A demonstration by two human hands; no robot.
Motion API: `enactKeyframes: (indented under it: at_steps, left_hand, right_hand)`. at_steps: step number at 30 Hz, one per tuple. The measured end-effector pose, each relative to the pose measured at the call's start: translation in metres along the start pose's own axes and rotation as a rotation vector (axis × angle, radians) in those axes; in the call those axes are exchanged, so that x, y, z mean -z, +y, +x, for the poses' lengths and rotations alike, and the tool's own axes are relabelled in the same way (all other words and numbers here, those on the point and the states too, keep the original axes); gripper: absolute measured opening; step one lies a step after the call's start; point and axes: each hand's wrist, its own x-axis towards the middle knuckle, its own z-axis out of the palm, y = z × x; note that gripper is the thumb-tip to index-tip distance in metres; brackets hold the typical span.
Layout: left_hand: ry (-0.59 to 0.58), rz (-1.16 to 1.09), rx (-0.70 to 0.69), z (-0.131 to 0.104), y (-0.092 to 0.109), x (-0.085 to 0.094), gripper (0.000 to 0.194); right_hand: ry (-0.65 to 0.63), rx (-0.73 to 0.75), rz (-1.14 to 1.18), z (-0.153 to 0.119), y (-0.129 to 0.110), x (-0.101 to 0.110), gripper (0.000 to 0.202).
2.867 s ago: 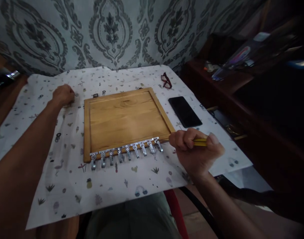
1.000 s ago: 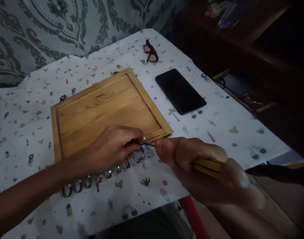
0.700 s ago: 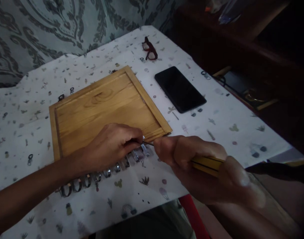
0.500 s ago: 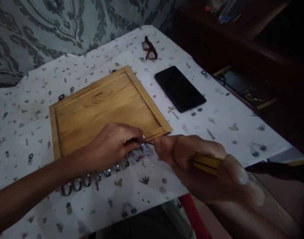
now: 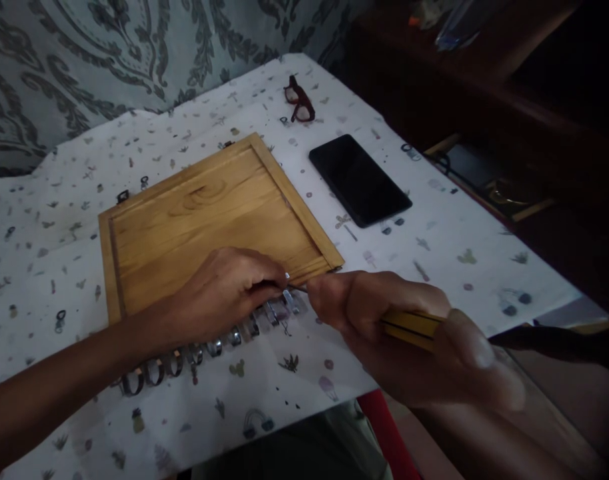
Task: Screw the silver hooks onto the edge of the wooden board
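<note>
Two hands are at work over one rectangular wooden panel [image 5: 199,227], which lies flat on the tabletop [image 5: 459,227], its smooth, knotty face bordered by a raised frame. Along its near edge runs a row of curved, shiny metal hooks [image 5: 234,336]; nine can be counted, some partly covered by the left forearm. Two small dark fittings [image 5: 122,196] sit at the far edge.

The left hand [image 5: 229,293] rests over the near edge, fingers curled in, thumb and forefinger drawn close at the right end of the hook row; I cannot tell whether anything is pinched between them. The right hand [image 5: 404,370] is closed firmly around one screwdriver [image 5: 409,328] with a yellow, black-striped handle; its thin metal shaft reaches to the left fingertips, where the tip is hidden.

Right of the panel, well apart from it, lies one flat black smartphone [image 5: 360,180] with rounded corners; farther back is one pair of dark red eyeglasses [image 5: 300,100]. The white covering bears small printed plants. Open surface spreads left of the panel and between smartphone and right edge; only a narrower strip separates the hooks from the near edge.
</note>
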Motion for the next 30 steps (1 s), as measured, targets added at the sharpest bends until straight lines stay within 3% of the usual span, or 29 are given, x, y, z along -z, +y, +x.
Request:
enactKeyframes:
  at_steps: [3,8,19,23,30]
  left_hand:
    - [-0.016,-0.003,-0.003,0.000,0.000,0.000,0.016]
    - [-0.030,0.015,0.014,0.000,0.001,0.000,0.017]
    - [-0.044,0.035,0.105,0.002,0.007,0.003,0.011]
    - [-0.036,0.009,0.082,0.002,0.006,0.002,0.014]
    - [0.025,-0.006,0.013,-0.002,0.002,-0.003,0.015]
  right_hand:
    - [0.037,0.050,-0.001,0.000,0.000,0.000,0.065]
    - [-0.002,-0.052,-0.049,0.000,-0.005,0.002,0.067]
    - [0.028,-0.040,-0.039,-0.001,-0.003,0.003,0.068]
    - [-0.009,-0.106,-0.066,0.000,-0.009,0.005,0.066]
    - [-0.009,-0.087,-0.061,-0.001,-0.009,0.004,0.065]
